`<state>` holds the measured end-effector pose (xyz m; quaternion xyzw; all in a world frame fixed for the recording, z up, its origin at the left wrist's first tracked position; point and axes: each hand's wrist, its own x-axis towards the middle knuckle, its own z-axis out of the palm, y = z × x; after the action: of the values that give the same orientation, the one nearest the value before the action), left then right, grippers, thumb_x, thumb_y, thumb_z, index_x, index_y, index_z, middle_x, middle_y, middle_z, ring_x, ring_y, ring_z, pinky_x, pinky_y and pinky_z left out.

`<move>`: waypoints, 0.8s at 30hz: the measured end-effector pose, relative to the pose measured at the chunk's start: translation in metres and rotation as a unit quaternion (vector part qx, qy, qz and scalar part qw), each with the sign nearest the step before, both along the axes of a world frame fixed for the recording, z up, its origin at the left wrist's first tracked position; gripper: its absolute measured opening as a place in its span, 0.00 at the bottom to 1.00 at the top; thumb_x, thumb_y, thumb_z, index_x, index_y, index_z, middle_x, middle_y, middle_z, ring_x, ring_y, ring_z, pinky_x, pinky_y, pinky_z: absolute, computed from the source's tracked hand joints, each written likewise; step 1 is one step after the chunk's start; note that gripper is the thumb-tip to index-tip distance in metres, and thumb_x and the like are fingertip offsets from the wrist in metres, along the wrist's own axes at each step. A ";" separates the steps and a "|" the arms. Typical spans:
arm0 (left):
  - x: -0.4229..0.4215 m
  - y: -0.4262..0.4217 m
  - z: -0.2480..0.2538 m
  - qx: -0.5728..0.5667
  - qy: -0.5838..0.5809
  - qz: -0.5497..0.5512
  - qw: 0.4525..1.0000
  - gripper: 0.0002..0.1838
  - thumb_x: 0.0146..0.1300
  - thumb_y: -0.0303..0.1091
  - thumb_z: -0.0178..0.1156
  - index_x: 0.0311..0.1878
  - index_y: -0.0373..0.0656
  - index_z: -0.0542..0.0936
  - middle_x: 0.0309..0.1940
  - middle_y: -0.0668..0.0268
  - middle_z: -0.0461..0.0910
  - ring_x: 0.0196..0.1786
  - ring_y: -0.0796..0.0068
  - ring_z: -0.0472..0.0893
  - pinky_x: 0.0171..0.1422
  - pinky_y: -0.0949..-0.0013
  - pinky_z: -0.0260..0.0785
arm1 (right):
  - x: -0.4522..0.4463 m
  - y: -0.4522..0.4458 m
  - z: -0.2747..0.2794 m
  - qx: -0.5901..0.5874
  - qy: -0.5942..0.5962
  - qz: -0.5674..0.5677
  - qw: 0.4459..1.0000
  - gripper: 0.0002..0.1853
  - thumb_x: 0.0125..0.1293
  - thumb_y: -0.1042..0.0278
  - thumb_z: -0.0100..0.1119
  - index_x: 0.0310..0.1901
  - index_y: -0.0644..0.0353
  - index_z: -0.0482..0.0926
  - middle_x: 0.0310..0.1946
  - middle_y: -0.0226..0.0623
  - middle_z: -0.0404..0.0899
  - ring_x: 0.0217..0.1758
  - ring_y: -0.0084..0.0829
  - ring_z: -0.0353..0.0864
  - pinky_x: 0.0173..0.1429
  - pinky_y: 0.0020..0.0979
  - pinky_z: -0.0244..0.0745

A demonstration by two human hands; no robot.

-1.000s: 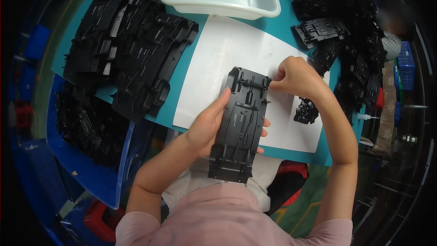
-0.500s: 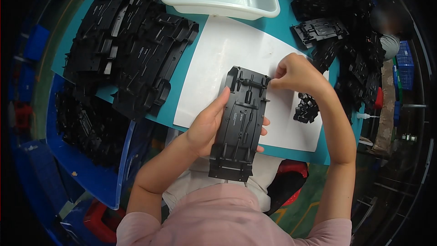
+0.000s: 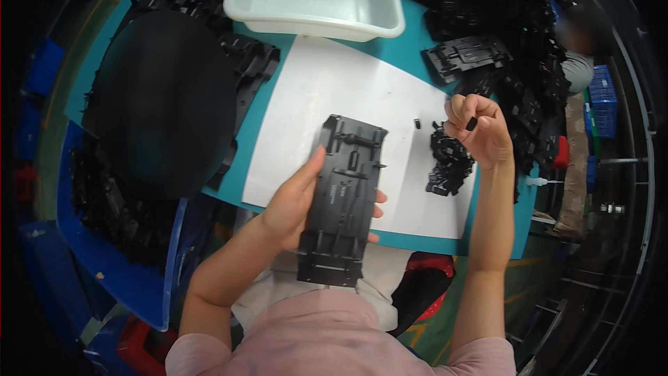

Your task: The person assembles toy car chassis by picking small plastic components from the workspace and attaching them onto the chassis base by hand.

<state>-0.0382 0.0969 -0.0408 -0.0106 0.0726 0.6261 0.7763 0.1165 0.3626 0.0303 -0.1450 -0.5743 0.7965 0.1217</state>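
My left hand is wrapped round a long black plastic chassis plate, which it holds tilted above the near edge of the white sheet. Molded ribs and shafts face up on the plate. My right hand is raised, palm partly turned up, with a small black plastic piece pinched in its fingers. Just below and left of that hand lies a pile of small black parts on the sheet. One loose black piece lies apart from the pile.
A white plastic tub stands at the back. Stacked black plates lie left, mostly hidden by a dark oval patch. More black parts are heaped back right. A blue bin holds black parts. Another person is at far right.
My right hand has moved away from the plate's upper edge, out to the right near the parts pile, and turned palm up. The view has shifted slightly; a dark oval now covers the left stack.
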 end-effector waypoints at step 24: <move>0.000 0.000 0.004 -0.013 -0.007 -0.001 1.000 0.38 0.73 0.64 0.29 0.68 0.40 0.64 0.54 0.46 0.75 0.55 0.53 0.79 0.57 0.40 0.75 | 0.013 -0.024 0.005 -0.008 0.167 0.017 0.986 0.15 0.55 0.59 0.71 0.29 0.60 0.76 0.27 0.28 0.63 0.33 0.24 0.60 0.31 0.24 0.60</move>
<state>-0.0385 0.0974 -0.0373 -0.0251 0.0755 0.6244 0.7770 0.1299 0.3385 0.0352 -0.0016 -0.5417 0.8162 0.2011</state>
